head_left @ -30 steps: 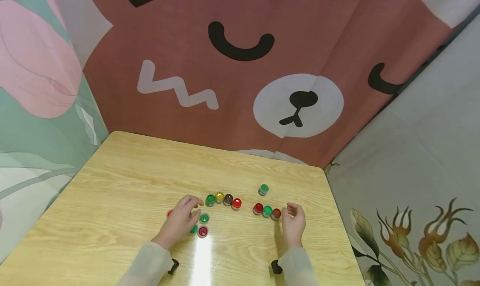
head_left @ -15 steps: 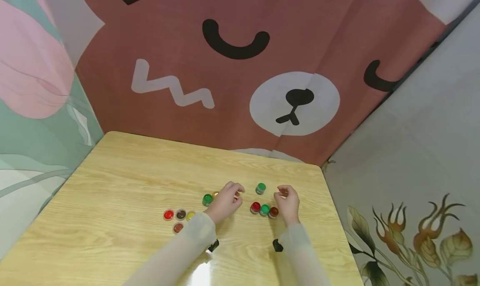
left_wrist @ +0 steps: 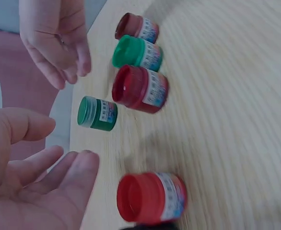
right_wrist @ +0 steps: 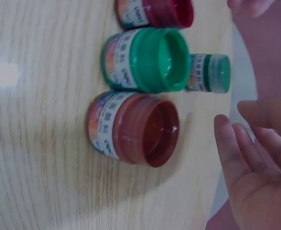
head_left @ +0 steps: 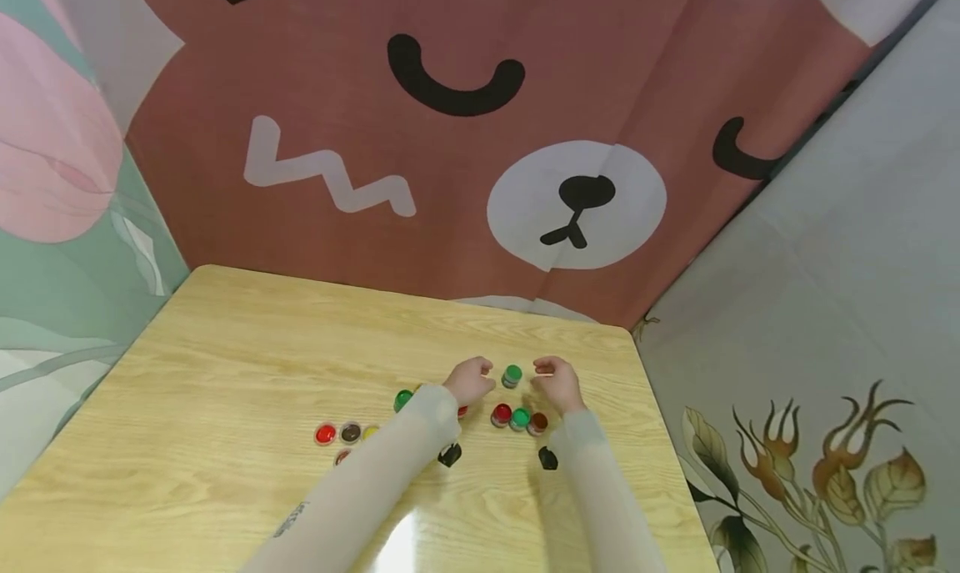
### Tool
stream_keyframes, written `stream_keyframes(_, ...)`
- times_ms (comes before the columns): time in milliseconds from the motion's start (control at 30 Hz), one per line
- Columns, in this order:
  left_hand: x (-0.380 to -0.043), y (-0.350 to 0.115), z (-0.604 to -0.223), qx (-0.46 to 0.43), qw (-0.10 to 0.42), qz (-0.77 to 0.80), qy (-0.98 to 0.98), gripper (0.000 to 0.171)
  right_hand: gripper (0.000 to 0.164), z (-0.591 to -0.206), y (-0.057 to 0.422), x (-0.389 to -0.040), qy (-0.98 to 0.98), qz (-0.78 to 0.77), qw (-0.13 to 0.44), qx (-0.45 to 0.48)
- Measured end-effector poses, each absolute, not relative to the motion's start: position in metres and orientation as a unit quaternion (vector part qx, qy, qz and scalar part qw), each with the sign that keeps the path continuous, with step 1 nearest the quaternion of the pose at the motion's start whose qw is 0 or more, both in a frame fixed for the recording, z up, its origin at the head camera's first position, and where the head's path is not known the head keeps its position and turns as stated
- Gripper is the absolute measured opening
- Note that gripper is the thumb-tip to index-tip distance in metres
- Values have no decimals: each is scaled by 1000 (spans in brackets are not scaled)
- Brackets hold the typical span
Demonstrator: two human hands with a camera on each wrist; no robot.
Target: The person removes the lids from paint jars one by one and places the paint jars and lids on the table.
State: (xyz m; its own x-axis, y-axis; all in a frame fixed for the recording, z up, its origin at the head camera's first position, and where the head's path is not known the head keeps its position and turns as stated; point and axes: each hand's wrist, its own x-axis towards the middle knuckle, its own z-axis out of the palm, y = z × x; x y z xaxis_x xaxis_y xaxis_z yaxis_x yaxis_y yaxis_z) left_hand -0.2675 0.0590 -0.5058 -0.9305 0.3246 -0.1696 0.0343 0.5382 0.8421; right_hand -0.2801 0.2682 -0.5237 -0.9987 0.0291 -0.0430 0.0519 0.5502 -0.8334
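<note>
A green paint jar [head_left: 512,376] with its lid on stands between my two hands, touched by neither. My left hand [head_left: 469,380] is just left of it, fingers loosely bent and holding nothing. On its other side, my right hand [head_left: 558,384] holds nothing either, thumb and fingers apart. Nearer me stand three uncapped jars in a row: dark red [left_wrist: 139,89], green [right_wrist: 147,60] and brown [right_wrist: 135,128]. An uncapped bright red jar [left_wrist: 151,197] sits below my left hand in the left wrist view.
Another green jar [head_left: 402,400] stands left of my left forearm. Loose lids, red [head_left: 325,434], dark brown [head_left: 350,432] and yellow [head_left: 371,432], lie on the wooden table [head_left: 247,348]; my left sleeve covers others. A printed curtain [head_left: 337,248] hangs behind the table's far edge.
My left hand has moved right and away from me, from the lids past the jars to beside the capped green jar. My right hand has shifted forward and left toward the same jar.
</note>
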Motion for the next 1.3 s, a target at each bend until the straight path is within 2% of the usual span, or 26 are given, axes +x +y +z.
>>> stream_keyframes(333, -284, 80, -515, 69, 195, 497, 843, 47, 31, -529, 257, -288, 883, -463, 60, 50)
stream_keyframes(567, -282, 90, -520, 61, 210, 516, 828, 50, 24, -536, 249, -289, 885, -457, 51, 77)
stream_keyframes(767, -284, 94, -528, 62, 202, 522, 827, 58, 28, -540, 245, -290, 868, -487, 58, 75)
stream_keyframes(933, -282, 92, -530, 58, 201, 531, 821, 55, 25, -541, 239, -286, 863, -494, 56, 89)
stream_keyframes(1167, -283, 91, -537, 21, 170, 556, 814, 34, 26, -538, 233, -283, 843, -525, 56, 101)
stream_keyframes(1300, -283, 92, -536, -14, 116, 568, 815, 33, 28, -534, 229, -282, 835, -538, 41, 110)
